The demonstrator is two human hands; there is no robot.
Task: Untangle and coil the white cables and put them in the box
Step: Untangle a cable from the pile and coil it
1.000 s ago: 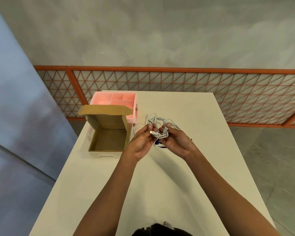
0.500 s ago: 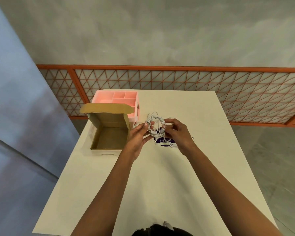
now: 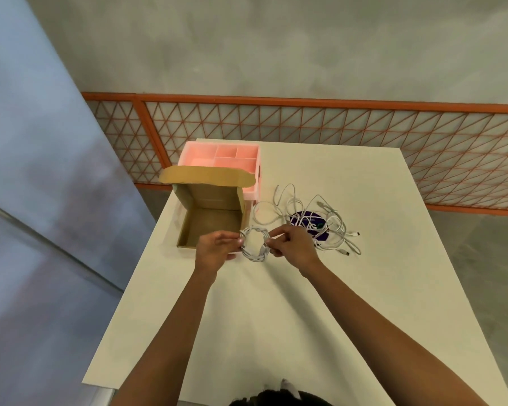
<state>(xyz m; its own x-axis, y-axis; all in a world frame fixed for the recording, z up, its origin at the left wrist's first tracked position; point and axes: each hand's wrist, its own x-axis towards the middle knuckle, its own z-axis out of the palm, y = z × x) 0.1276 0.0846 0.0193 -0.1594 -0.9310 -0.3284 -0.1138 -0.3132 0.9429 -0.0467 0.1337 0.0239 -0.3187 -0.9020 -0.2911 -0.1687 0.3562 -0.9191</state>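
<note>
Left hand point(image 3: 216, 250) and right hand point(image 3: 294, 247) pinch coil point(image 3: 255, 244) from 9 and 3 o'clock, just beside box point(image 3: 208, 218). Loose cables point(image 3: 311, 218) at coil's 2 o'clock.

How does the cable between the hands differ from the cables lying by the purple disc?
The held cable is wound into a small tight ring; the loose cables sprawl in tangled open loops. The held cable is pinched on either side by the left hand and right hand; the loose cables lie untouched on the table, partly over a purple disc. Both are white, and neither is in the cardboard box yet.
</note>
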